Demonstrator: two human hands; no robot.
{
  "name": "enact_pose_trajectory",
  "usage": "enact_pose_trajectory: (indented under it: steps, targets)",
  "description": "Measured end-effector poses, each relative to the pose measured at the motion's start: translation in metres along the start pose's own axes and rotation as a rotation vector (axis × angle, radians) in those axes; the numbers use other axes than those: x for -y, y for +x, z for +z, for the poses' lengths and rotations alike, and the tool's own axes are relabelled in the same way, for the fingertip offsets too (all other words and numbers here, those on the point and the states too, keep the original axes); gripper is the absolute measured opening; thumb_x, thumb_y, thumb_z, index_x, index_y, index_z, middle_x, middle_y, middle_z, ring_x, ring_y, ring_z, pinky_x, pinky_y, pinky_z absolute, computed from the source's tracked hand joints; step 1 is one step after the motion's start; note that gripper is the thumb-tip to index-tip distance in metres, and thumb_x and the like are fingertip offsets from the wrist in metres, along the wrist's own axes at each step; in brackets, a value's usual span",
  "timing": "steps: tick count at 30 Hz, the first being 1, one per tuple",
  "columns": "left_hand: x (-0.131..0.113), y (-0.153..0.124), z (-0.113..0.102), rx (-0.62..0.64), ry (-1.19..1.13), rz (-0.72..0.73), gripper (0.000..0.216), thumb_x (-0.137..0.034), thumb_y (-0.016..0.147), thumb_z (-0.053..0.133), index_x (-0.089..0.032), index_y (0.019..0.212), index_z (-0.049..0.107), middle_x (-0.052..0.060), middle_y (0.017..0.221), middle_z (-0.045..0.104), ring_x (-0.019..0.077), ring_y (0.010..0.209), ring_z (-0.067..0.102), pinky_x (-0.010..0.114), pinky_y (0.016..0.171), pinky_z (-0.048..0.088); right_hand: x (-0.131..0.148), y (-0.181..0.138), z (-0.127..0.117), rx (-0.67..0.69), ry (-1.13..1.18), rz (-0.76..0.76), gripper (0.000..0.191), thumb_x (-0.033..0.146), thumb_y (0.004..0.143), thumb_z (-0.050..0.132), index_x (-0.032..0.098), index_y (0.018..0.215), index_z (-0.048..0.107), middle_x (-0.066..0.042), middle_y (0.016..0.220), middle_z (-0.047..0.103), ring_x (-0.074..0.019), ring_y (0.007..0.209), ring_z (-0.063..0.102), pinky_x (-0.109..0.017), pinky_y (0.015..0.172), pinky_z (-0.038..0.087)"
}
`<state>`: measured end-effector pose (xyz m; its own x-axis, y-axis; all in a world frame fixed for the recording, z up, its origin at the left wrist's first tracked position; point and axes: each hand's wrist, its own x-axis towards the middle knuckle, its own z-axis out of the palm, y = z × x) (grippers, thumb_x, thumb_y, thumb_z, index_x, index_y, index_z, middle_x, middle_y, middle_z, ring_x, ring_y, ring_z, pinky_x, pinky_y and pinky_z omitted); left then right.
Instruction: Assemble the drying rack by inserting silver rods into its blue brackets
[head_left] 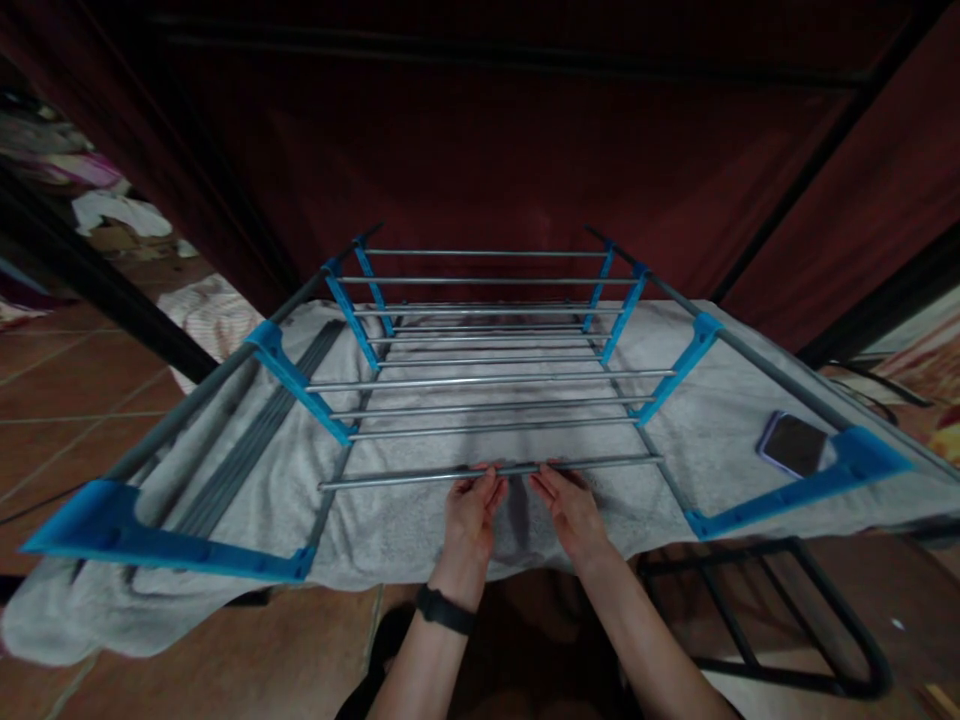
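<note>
A drying rack with grey metal rods and blue plastic brackets (pixel 296 385) lies spread over a pale grey towel (pixel 405 525). My left hand (pixel 471 515), with a black watch on its wrist, and my right hand (pixel 571 510) are side by side at the nearest rod (pixel 420 477). The fingers of both hands curl over that rod near its middle. Several more rods run parallel behind it, up to the far end of the rack.
A phone (pixel 793 443) lies on the towel at the right, beside a blue bracket (pixel 810 487). A dark red wall stands behind. The floor is brown tile (pixel 67 380). A black metal frame (pixel 780 620) sits low right, and clothes lie at far left.
</note>
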<state>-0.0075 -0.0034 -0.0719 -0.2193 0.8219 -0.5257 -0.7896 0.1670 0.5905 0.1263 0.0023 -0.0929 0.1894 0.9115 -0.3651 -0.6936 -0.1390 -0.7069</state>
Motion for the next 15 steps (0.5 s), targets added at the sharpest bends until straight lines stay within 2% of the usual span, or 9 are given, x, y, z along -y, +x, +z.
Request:
enact_pose_trajectory:
  steps: [5, 9, 15]
  targets:
    - [0.016, 0.005, 0.013, -0.032, -0.001, -0.032, 0.016, 0.001, 0.071, 0.073, -0.013, 0.074, 0.067, 0.004, 0.071, 0.07, 0.0134, 0.063, 0.068, 0.025, 0.066, 0.056, -0.007, -0.001, 0.013, 0.034, 0.011, 0.001, 0.021, 0.022, 0.062, 0.084, 0.021, 0.077, 0.069, 0.001, 0.08, 0.073, -0.0156, 0.078, 0.07, -0.03, 0.078, 0.058]
    - [0.028, 0.011, 0.021, -0.025, -0.005, 0.013, 0.018, -0.002, 0.067, 0.078, -0.014, 0.072, 0.066, 0.002, 0.07, 0.07, 0.012, 0.06, 0.067, 0.024, 0.066, 0.054, -0.008, 0.001, 0.018, 0.037, 0.012, -0.017, 0.02, 0.022, 0.063, 0.083, 0.021, 0.077, 0.069, 0.001, 0.079, 0.073, -0.0155, 0.078, 0.07, -0.028, 0.079, 0.058]
    - [0.028, 0.014, 0.025, -0.014, -0.001, -0.026, 0.016, -0.008, 0.071, 0.078, -0.014, 0.069, 0.063, 0.002, 0.067, 0.068, 0.0125, 0.062, 0.067, 0.025, 0.068, 0.054, -0.005, 0.009, 0.016, -0.024, 0.063, 0.01, 0.019, 0.025, 0.066, 0.082, 0.022, 0.075, 0.066, 0.001, 0.078, 0.073, -0.0158, 0.078, 0.071, -0.028, 0.079, 0.059]
